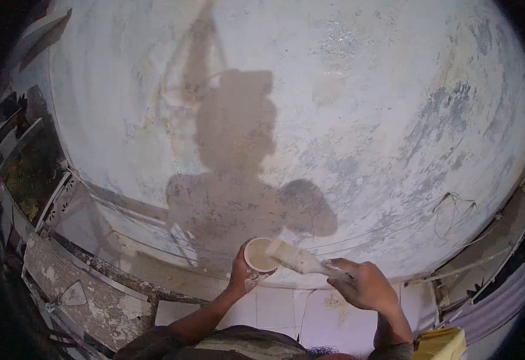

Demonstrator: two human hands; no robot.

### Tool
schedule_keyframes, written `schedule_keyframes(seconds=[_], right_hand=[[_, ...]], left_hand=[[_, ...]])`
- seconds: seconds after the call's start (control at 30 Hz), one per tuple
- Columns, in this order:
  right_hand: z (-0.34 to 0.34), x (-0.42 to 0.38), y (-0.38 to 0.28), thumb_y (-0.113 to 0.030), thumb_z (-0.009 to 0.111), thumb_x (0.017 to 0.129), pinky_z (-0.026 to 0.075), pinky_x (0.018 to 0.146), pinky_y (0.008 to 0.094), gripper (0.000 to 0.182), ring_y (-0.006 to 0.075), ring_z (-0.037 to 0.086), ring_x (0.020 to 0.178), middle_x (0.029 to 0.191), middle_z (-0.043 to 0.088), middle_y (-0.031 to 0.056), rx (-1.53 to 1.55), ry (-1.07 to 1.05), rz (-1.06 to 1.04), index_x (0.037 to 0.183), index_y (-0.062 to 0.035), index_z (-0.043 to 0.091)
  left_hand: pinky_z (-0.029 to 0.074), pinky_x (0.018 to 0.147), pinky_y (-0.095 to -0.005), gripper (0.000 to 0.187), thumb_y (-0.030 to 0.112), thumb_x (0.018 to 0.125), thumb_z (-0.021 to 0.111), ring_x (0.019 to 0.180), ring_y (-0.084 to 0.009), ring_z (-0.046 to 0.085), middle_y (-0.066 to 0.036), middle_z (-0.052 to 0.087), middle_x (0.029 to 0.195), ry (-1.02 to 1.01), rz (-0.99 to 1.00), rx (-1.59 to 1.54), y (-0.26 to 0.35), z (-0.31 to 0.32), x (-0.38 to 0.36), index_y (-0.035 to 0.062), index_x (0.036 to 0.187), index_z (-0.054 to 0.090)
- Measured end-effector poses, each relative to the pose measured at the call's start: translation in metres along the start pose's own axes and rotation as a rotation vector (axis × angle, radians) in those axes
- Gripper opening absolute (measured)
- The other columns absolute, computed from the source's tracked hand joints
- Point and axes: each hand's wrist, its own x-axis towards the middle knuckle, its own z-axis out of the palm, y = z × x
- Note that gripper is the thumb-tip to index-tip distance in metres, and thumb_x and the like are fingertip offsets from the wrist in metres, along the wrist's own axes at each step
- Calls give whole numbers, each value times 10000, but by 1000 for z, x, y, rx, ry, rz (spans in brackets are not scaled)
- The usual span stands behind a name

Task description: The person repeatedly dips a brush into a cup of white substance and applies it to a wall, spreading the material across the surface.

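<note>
My left hand (242, 271) is wrapped round a small white cup (254, 266), tilted so that pale liquid shows inside it. In my right hand (363, 284) is a paintbrush (298, 258), gripped by its handle. Its wide, pale-coated bristles point left and overlap the cup's right rim in this view. Beyond both hands rises a wall (370, 156) with patchy white and grey paint, and a shadow of a head and shoulders falls across it. A wet, shiny patch shows high on the wall.
A worn, paint-spotted board (88, 294) stands at the lower left. Pale floor tiles (268, 309) lie below my hands. Something yellow (441, 344) is at the lower right, beside purple cloth (502, 300). Thin cords run along the wall's lower part.
</note>
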Motion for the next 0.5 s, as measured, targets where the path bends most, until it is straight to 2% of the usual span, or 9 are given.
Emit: schedule_keyframes(seconds=[0.07, 0.13, 0.17, 0.23, 0.33, 0.4, 0.43, 0.47, 0.5], right_hand=[[-5, -2, -3, -187, 647, 817, 501, 603, 399, 331, 383, 627, 656, 706, 619, 228, 66, 76, 21, 1111, -44, 592], [-12, -3, -8, -168, 657, 809, 496, 588, 381, 324, 380, 625, 637, 700, 615, 233, 67, 127, 5, 1098, -35, 595], [-16, -3, -10, -149, 666, 801, 492, 573, 362, 318, 377, 622, 618, 694, 611, 238, 67, 171, -15, 1086, -26, 598], [-23, -3, -15, -138, 666, 800, 488, 570, 351, 306, 362, 625, 605, 683, 606, 236, 104, 228, 7, 1074, -19, 601], [-31, -2, -15, -108, 662, 799, 475, 562, 333, 282, 302, 625, 571, 660, 599, 220, 100, 349, -31, 1046, 14, 603], [-43, 0, -23, -112, 660, 802, 474, 558, 341, 290, 279, 623, 567, 659, 603, 218, 65, 403, 51, 1049, 28, 600], [-44, 2, -19, -122, 660, 810, 452, 530, 319, 275, 219, 580, 519, 622, 591, 188, 26, 462, 6, 1026, 39, 607], [-48, 5, -19, -122, 660, 810, 452, 530, 319, 275, 219, 580, 519, 622, 591, 188, 22, 467, 5, 1026, 39, 607], [-52, 8, -20, -126, 657, 815, 433, 516, 306, 259, 177, 547, 519, 609, 582, 162, 72, 493, 40, 1005, 44, 613]], left_hand=[[455, 945, -368, 824, 159, 634, 848, 1102, -239, 544, -133, 514, 1203, -3, 2, -53, -7, 0, 1, 31, 1288, 362], [491, 938, -371, 876, 47, 628, 830, 1138, -222, 503, -113, 456, 1237, -69, -44, -13, -5, -4, 5, 52, 1321, 294], [491, 938, -371, 876, 47, 628, 830, 1138, -222, 503, -113, 456, 1237, -75, -42, -13, 0, -4, 5, 52, 1321, 294], [470, 928, -367, 792, 130, 635, 843, 1092, -233, 551, -122, 534, 1179, 0, -264, -482, 30, -2, 7, 33, 1270, 379], [482, 921, -353, 799, 109, 635, 840, 1088, -222, 551, -116, 532, 1186, 1, -270, -552, -16, 0, 5, 36, 1277, 370], [488, 921, -345, 801, 86, 638, 833, 1088, -215, 550, -114, 524, 1189, -9, -225, -462, -14, -1, 5, 36, 1282, 359], [494, 920, -337, 803, 64, 641, 826, 1088, -208, 549, -112, 516, 1193, -13, -185, -371, -13, -2, 5, 37, 1287, 349], [494, 920, -337, 803, 64, 641, 826, 1088, -208, 549, -112, 516, 1193, -15, -179, -373, -13, -4, 4, 37, 1287, 349], [492, 921, -338, 805, 65, 641, 826, 1086, -211, 550, -113, 517, 1191, -26, -126, -292, -14, -5, 3, 37, 1287, 346]])
